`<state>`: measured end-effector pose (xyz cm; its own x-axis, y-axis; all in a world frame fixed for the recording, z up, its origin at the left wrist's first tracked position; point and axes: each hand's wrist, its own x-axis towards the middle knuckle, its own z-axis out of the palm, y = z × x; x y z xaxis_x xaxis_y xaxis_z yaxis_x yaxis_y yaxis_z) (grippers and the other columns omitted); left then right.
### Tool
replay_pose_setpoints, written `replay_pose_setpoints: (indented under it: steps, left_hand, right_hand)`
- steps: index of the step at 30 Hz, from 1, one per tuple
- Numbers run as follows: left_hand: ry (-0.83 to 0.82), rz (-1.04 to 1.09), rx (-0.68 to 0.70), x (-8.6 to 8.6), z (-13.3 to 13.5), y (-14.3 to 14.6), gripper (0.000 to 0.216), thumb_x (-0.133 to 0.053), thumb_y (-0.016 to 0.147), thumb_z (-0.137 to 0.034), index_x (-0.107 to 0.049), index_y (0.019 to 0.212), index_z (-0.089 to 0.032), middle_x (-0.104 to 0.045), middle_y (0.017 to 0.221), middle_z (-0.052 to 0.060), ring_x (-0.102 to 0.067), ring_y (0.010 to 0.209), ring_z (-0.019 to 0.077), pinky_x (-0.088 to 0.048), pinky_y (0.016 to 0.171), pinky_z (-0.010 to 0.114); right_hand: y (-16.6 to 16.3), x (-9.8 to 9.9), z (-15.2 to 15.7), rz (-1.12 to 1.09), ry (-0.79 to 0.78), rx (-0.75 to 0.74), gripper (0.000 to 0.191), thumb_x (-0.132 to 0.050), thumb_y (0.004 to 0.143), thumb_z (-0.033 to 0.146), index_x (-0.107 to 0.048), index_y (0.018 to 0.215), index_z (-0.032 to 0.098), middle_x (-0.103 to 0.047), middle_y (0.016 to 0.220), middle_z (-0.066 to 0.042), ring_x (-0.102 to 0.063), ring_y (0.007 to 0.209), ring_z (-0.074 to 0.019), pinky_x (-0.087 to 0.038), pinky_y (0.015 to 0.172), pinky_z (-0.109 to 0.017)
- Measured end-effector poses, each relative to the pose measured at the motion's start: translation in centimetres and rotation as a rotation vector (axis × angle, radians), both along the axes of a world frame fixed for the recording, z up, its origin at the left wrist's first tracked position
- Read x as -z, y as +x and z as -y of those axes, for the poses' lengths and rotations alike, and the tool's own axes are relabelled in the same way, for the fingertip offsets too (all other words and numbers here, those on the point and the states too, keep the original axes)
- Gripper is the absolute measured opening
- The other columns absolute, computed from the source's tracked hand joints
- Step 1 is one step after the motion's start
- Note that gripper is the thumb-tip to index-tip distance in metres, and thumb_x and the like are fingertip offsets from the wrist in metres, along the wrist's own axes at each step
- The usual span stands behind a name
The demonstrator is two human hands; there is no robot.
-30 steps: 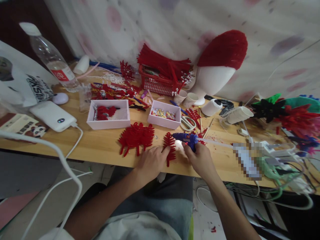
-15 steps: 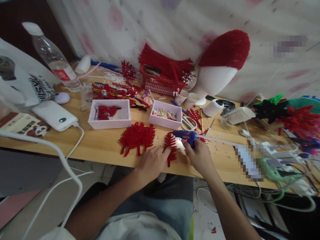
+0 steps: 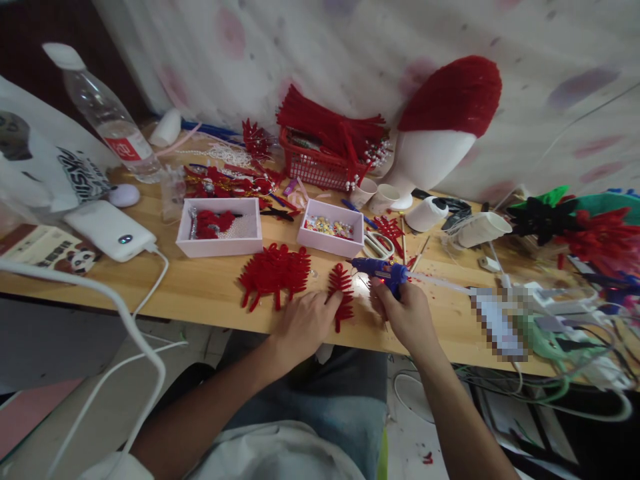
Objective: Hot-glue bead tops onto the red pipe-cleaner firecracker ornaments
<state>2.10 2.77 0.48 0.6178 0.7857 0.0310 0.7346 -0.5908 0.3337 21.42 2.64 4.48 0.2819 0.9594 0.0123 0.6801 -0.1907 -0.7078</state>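
Observation:
A blue hot glue gun is gripped in my right hand, its nozzle pointing left and a clear glue stick coming out of its back. The tip hovers near the upper right of a red pipe-cleaner leaf, apart from it as far as I can see. My left hand has its fingers on that leaf, against the tabletop. Left of it, more red pipe-cleaner leaves lie bunched together. Behind them are a lilac box with red pieces and beads and a smaller box of gold and red beads.
A red basket of pipe cleaners and a white head form stand at the back. Scissors, paper cups and thread spools lie nearby. A bottle and power bank are left; cables tangle right.
My right hand has drawn the glue gun slightly right and down, so its nozzle has left the leaf's top. My left hand and the leaf stay in place.

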Motion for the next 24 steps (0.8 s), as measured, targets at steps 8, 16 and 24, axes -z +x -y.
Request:
replay_pose_setpoints:
  steps: [8,16,24]
  left_hand:
    - [0.017,0.016,-0.075,-0.1,0.1,-0.2,0.037,-0.034,0.096,-0.01,-0.048,0.131,-0.014,-0.071,0.094,0.011,-0.069,0.089,0.0264,-0.054,0.077,0.036]
    - [0.069,0.053,-0.071,0.8,0.3,-0.1,0.035,-0.037,0.096,-0.01,-0.053,0.126,-0.018,-0.07,0.101,0.009,-0.068,0.093,0.0261,-0.053,0.08,0.037]
    - [0.034,0.055,-0.047,0.4,0.2,-0.2,0.034,-0.036,0.096,-0.011,-0.052,0.125,-0.014,-0.069,0.095,0.011,-0.067,0.091,0.0272,-0.052,0.078,0.038]
  right_hand:
    - [3.0,-0.1,2.1,-0.52,0.232,0.137,0.041,-0.07,0.078,0.057,-0.066,0.078,0.017,-0.06,0.053,0.0,-0.051,0.044,-0.0128,-0.035,0.042,-0.025]
    - [3.2,-0.8,2.4,-0.304,0.158,0.061,0.044,-0.068,0.077,0.06,-0.061,0.065,0.017,-0.057,0.049,0.0,-0.049,0.043,-0.0115,-0.035,0.042,-0.024]
    - [1.2,-1.9,1.1,-0.237,0.21,0.063,0.04,-0.07,0.076,0.055,-0.061,0.065,0.017,-0.057,0.052,0.001,-0.048,0.045,-0.011,-0.036,0.043,-0.024]
